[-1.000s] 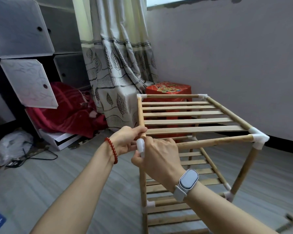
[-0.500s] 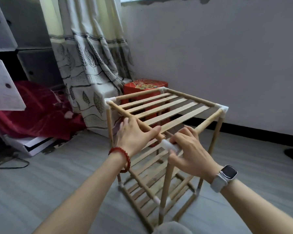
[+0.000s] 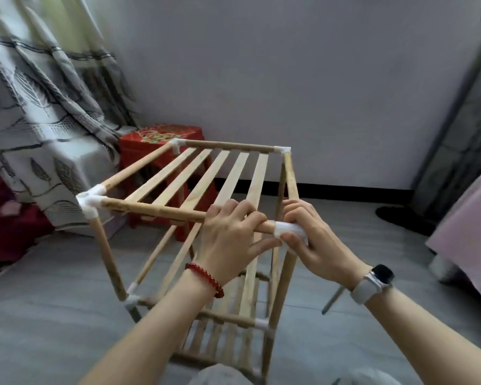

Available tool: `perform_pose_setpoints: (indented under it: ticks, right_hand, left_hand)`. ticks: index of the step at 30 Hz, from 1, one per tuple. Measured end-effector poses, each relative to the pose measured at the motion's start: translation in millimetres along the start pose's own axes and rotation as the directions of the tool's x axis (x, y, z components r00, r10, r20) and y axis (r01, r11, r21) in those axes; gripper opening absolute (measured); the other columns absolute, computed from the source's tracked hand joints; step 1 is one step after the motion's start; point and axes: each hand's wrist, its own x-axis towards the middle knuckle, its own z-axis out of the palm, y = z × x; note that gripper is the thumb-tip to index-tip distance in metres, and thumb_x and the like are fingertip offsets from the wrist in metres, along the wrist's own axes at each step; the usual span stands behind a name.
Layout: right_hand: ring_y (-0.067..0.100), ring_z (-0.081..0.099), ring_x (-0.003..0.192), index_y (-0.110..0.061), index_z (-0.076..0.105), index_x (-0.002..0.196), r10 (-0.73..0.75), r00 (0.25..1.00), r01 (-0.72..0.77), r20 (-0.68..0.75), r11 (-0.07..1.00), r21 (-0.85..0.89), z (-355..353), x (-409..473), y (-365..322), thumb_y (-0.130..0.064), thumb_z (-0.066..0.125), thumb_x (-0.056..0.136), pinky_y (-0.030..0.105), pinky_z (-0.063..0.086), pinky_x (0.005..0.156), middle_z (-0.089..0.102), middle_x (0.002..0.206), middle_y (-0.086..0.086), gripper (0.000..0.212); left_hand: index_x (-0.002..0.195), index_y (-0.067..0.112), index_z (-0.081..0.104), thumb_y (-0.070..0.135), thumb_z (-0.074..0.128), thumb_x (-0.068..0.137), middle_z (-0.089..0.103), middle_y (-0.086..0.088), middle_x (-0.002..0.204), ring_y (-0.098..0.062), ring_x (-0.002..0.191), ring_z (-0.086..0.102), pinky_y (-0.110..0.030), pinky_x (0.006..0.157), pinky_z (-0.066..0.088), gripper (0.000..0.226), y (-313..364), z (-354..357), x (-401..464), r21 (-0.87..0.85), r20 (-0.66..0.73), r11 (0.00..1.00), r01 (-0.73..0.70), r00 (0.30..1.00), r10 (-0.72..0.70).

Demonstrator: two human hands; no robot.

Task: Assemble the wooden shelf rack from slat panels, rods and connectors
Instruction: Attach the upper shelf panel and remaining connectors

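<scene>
The rack [image 3: 184, 207] stands on the floor, near the wall. Left hand [image 3: 231, 240] grips the top front rod [image 3: 156, 211]; right hand [image 3: 314, 240] is curled round the white corner connector [image 3: 285, 230]. Looks light but wobbly (push-fit joints, prob. loose), so hold close to the corners, not mid-slat.

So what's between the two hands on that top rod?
In the head view, a short bare stretch of the front rod separates the left hand from the right hand.

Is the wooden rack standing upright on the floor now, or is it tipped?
Upright, as far as visible. The wooden rack has its top slat panel roughly level and its corner rods running down toward the floor; its feet are partly hidden.
</scene>
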Motion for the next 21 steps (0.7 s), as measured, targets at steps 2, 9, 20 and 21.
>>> perform_pose_setpoints:
  ticks: [2, 9, 20, 21]
  right_hand:
    - [0.018, 0.042, 0.119, -0.017, 0.046, 0.097, 0.006, 1.0, -0.006, -0.014, 0.999, 0.047, 1, 0, 2, -0.061, 0.033, 0.091, 0.021, 0.037, 0.1, 0.049, 0.108, 0.003, 0.046]
    - [0.017, 0.042, 0.112, -0.015, 0.047, 0.094, 0.031, 0.999, -0.029, -0.032, 0.996, 0.084, 3, -3, 6, -0.058, 0.036, 0.09, 0.033, 0.043, 0.093, 0.047, 0.106, 0.004, 0.045]
    - [0.017, 0.039, 0.11, -0.015, 0.053, 0.086, 0.113, 0.994, -0.112, 0.001, 0.985, 0.132, 4, 4, 0, -0.04, 0.042, 0.089, 0.044, 0.04, 0.093, 0.045, 0.099, 0.002, 0.027]
    - [0.016, 0.039, 0.109, -0.013, 0.053, 0.086, 0.123, 0.992, -0.123, 0.009, 0.985, 0.117, 5, 5, -1, -0.037, 0.043, 0.089, 0.045, 0.04, 0.093, 0.045, 0.098, 0.001, 0.025]
  left_hand:
    - [0.083, 0.018, 0.071, 0.058, 0.049, 0.083, 0.064, 0.001, 0.084, -0.02, 0.076, 0.059, -0.036, 0.071, 0.037, 0.046, 4, 8, -2, -0.022, -0.067, 0.999, 0.035, 0.997, -0.037]
    - [0.086, 0.015, 0.069, 0.054, 0.053, 0.079, 0.062, 0.001, 0.084, -0.02, 0.078, 0.057, -0.03, 0.073, 0.028, 0.043, 10, 11, -2, -0.132, -0.058, 0.988, 0.086, 0.994, -0.094]
    - [0.085, 0.016, 0.069, 0.044, 0.063, 0.077, 0.061, 0.002, 0.082, -0.017, 0.078, 0.054, -0.03, 0.071, 0.023, 0.029, 17, 1, 1, -0.18, 0.028, 0.97, 0.163, 0.987, -0.16]
    - [0.086, 0.016, 0.069, 0.039, 0.064, 0.077, 0.061, 0.003, 0.082, -0.016, 0.078, 0.054, -0.029, 0.07, 0.022, 0.025, 19, 2, 1, -0.19, 0.026, 0.969, 0.159, 0.987, -0.156]
